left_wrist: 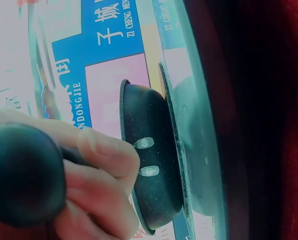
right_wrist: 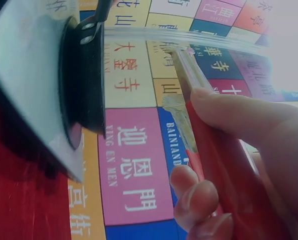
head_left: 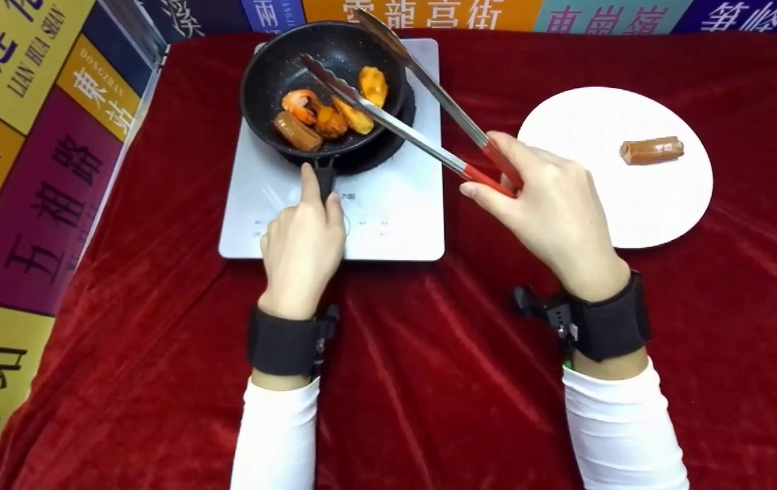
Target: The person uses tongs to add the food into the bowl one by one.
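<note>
My left hand (head_left: 303,248) grips the black handle (head_left: 324,181) of a small frying pan (head_left: 259,109). In the left wrist view its fingers (left_wrist: 106,150) curl round that handle. Red-handled metal tongs (head_left: 422,139) are held in my right hand (head_left: 555,201), their arms spread apart over the pan with nothing between the tips. Inside the pan lie a brown sausage piece (head_left: 298,131), an orange-red shrimp-like piece (head_left: 300,104) and several yellow-brown pieces, one of them (head_left: 373,86) near the right wall. Another sausage piece (head_left: 652,150) rests on a white plate (head_left: 586,204) at the right.
Beneath the pan is a white induction cooker (head_left: 402,224). A dark red velvet cloth (head_left: 429,381) covers the table. Colourful panels with Chinese lettering (head_left: 422,13) stand along the back and left side.
</note>
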Available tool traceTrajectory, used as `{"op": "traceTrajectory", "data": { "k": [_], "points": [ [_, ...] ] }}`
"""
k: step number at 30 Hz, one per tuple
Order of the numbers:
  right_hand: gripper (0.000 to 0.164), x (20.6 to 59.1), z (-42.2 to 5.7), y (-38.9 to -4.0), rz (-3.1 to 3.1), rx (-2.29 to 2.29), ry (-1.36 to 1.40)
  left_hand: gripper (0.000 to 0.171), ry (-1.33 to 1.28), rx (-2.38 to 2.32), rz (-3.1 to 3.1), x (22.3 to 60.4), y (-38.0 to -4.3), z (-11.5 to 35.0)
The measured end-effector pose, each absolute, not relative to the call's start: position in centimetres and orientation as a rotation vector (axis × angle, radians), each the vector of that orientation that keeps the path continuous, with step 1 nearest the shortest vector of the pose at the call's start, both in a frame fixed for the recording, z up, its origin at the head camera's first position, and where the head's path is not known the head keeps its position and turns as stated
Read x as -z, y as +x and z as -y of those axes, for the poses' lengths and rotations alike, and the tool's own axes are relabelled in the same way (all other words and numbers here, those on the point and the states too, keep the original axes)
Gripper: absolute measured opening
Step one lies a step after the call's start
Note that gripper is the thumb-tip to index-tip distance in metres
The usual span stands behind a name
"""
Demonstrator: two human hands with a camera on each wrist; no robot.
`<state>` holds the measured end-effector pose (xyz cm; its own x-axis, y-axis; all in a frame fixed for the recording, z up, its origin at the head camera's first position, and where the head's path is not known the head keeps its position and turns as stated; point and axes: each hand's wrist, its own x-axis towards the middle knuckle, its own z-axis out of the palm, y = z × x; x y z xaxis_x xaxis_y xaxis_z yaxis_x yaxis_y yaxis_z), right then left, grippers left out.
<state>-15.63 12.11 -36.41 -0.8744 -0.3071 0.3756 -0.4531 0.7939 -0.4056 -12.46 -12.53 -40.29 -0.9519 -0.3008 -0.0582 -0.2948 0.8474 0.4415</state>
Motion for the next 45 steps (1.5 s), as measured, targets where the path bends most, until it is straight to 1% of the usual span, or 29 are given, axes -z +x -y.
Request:
{"op": "traceTrajectory", "data": {
  "k": [12,23,33,38,45],
  "points": [
    [0.051,37.3,-16.4,-15.0,2.67,-0.662,0.523,0.06,0.48,0.727,2.998,40.3,-12.4,12.7],
    [0.047,38.1,-21.4,-13.7,2.691,-0.564,0.409,0.059,0.427,0.733,2.989,40.2,-12.5,12.6],
    [0.044,37.4,-24.7,-12.9,2.71,-0.507,0.314,0.06,0.443,0.794,2.981,40.3,-12.4,12.9],
    [0.047,37.1,-26.5,-12.9,2.782,-0.502,0.223,0.06,0.441,0.797,2.965,40.3,-12.4,13.0],
    [0.048,37.2,-29.8,-12.9,2.931,-0.527,0.047,0.06,0.431,0.804,2.969,40.3,-12.3,13.1]
  ]
}}
